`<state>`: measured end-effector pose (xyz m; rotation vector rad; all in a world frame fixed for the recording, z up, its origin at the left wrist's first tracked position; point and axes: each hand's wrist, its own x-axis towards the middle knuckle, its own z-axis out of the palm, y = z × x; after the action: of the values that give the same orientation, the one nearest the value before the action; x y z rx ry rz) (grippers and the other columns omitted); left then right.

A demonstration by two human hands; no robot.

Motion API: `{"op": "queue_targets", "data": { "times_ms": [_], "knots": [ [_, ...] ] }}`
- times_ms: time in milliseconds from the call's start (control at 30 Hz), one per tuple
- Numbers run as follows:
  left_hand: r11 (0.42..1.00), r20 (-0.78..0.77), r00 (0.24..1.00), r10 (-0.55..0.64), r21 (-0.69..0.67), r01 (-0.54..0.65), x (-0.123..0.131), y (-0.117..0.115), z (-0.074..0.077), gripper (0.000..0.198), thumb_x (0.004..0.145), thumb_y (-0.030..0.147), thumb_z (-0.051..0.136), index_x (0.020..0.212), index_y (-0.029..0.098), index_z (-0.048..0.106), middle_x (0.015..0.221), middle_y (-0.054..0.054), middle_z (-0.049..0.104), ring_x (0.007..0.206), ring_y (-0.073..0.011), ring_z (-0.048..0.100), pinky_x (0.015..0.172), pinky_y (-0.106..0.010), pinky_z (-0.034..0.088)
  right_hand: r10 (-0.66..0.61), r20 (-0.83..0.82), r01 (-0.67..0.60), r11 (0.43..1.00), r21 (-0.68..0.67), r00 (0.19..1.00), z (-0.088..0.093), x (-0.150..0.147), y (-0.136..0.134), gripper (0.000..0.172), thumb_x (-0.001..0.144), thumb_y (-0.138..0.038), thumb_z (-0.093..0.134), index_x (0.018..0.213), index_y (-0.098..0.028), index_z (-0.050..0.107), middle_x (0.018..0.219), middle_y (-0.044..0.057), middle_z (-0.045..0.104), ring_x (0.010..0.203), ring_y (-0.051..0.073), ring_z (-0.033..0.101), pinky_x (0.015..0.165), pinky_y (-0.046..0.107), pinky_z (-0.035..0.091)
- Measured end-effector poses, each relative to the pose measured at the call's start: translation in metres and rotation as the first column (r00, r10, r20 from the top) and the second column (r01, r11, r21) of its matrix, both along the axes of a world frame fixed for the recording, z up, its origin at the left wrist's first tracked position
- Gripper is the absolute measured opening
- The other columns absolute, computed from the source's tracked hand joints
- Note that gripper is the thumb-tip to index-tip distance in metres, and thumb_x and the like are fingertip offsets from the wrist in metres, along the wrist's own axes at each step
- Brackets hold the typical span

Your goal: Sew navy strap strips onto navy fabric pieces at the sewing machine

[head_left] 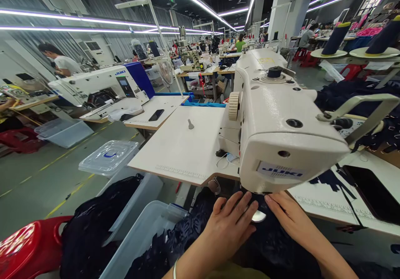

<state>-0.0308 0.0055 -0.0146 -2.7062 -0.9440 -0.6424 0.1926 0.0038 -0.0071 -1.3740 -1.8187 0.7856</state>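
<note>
A white JUKI sewing machine (275,120) stands on a pale work table (184,145). Dark navy lace fabric (193,233) lies under the machine head and spills down toward me. My left hand (229,227) rests flat on this fabric, fingers stretched toward the needle area. My right hand (289,216) lies flat on the fabric just right of it, fingertips under the machine's front edge. A shiny metal plate (258,216) shows between the two hands. The needle itself is hidden by the machine head.
Clear plastic bins (140,237) with dark fabric (90,229) stand at my left, beside a red stool (28,245). A black phone (156,114) lies on the neighbouring table. Navy thread cones (336,37) stand at the back right. Other people work at distant machines.
</note>
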Motion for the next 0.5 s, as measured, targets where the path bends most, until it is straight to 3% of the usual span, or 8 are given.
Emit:
{"op": "queue_targets", "data": {
  "times_ms": [333, 433, 500],
  "knots": [
    [0.999, 0.01, 1.0, 0.022, 0.028, -0.022, 0.002, -0.001, -0.002, 0.044, 0.098, 0.043, 0.052, 0.138, 0.024, 0.05, 0.144, -0.004, 0.05, 0.132, -0.0205, 0.043, 0.104, -0.033, 0.026, -0.069, 0.104, 0.062, 0.996, 0.067, 0.992, -0.017, 0.01, -0.011, 0.03, 0.099, -0.038, 0.044, 0.119, -0.026, 0.063, 0.12, 0.01, 0.06, 0.114, 0.025, 0.057, 0.096, 0.037, 0.05],
    [0.999, 0.008, 1.0, 0.024, 0.029, -0.025, 0.002, -0.002, -0.001, 0.043, 0.098, 0.042, 0.053, 0.139, 0.027, 0.049, 0.144, -0.004, 0.05, 0.131, -0.0216, 0.043, 0.104, -0.033, 0.027, -0.064, 0.046, 0.063, 0.998, 0.01, 0.997, -0.016, 0.008, -0.007, 0.029, 0.098, -0.042, 0.044, 0.112, -0.025, 0.064, 0.11, 0.01, 0.062, 0.112, 0.025, 0.058, 0.094, 0.036, 0.05],
    [1.0, 0.007, 1.0, 0.016, 0.007, -0.016, 0.002, -0.002, 0.002, 0.042, 0.098, 0.042, 0.052, 0.137, 0.028, 0.05, 0.145, -0.003, 0.049, 0.132, -0.0221, 0.043, 0.104, -0.034, 0.027, -0.119, -0.03, 0.118, 0.992, -0.052, 0.992, -0.017, 0.008, -0.003, 0.029, 0.096, -0.047, 0.045, 0.105, -0.024, 0.062, 0.095, 0.007, 0.064, 0.098, 0.023, 0.062, 0.085, 0.033, 0.054]
  ]
}}
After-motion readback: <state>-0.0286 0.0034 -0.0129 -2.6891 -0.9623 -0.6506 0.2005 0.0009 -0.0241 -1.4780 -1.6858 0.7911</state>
